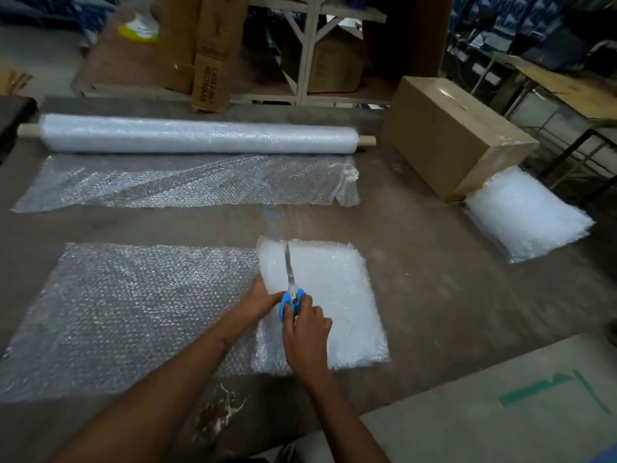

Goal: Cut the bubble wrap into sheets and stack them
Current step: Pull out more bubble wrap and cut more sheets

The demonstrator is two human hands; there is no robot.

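Right hand [305, 329] grips blue-handled scissors [289, 289] over folded bubble wrap [334, 295]; left hand [263, 300] apparently pinches its edge.

The bubble wrap sheet [133, 312] is clear glossy plastic with a bumpy surface. The scissors [289, 289] have shiny metal blades and smooth blue plastic handles. The counter [434, 295] looks matt and worn; the box [447, 135] is brown cardboard.

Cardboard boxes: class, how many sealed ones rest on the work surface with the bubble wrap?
1. The sealed cardboard box sits at the far right of the work surface, right of the bubble wrap roll. More cartons stand on shelving behind; some may be hidden.
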